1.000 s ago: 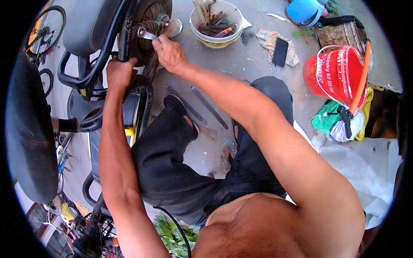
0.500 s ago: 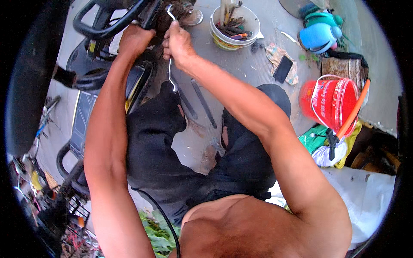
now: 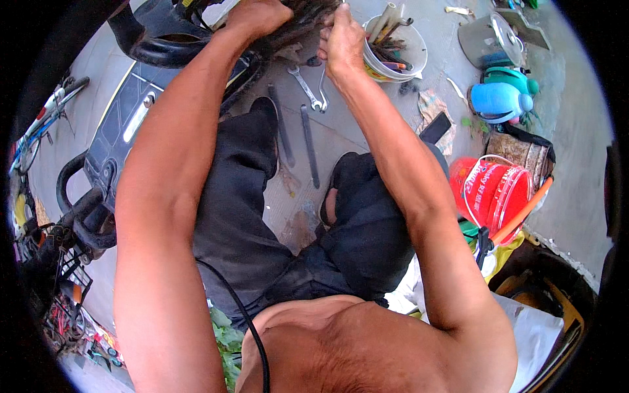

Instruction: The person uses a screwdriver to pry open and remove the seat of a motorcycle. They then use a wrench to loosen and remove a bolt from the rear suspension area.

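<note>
My right hand (image 3: 343,43) is closed round a shiny offset wrench (image 3: 323,84). The wrench's lower end shows below my fingers, and its upper end is cut off by the top edge. Just beyond the bucket's left side, that hand is next to a dark, dirty part (image 3: 303,25) of a black vehicle. My left hand (image 3: 259,16) curls against the same vehicle at the upper edge; what its fingers grip is hidden. Flat on the ground between my feet lie an open-ended wrench (image 3: 301,85) and two dark flat bars (image 3: 309,145) (image 3: 280,121).
A white bucket (image 3: 419,52) holds tools and tubes. To the right are a phone (image 3: 435,128) on a cloth, a blue jug (image 3: 501,101), a red bucket (image 3: 481,190) and an orange-handled tool (image 3: 521,213). The vehicle's black footboard (image 3: 114,134) lies left. A black cable (image 3: 242,318) crosses my lap.
My view has shifted, so both hands are now closer to the top edge and further right. The open-ended wrench on the ground has come into sight. My right hand still holds its wrench.
</note>
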